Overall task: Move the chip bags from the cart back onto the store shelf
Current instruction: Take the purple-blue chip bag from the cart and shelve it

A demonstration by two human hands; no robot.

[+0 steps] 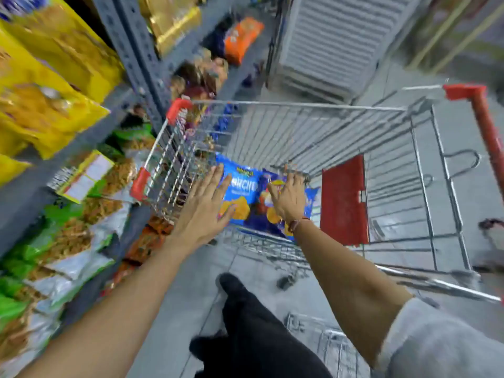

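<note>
A blue chip bag (252, 199) with pictures of yellow chips lies flat in the bottom of the wire shopping cart (300, 105). My left hand (207, 203) is spread open above the bag's left end, inside the cart near its left wall. Over the bag's right half hovers my right hand (287, 195), fingers apart; whether it touches the bag I cannot tell. The store shelf (131, 50) runs along the left, packed with yellow chip bags (46, 85) on top.
Lower shelves on the left hold green and silver snack bags (54, 241) and a price tag (84, 175). The cart's red child-seat flap (343, 200) and red handle (488, 126) lie to the right. A white slatted crate (332, 42) stands beyond the cart.
</note>
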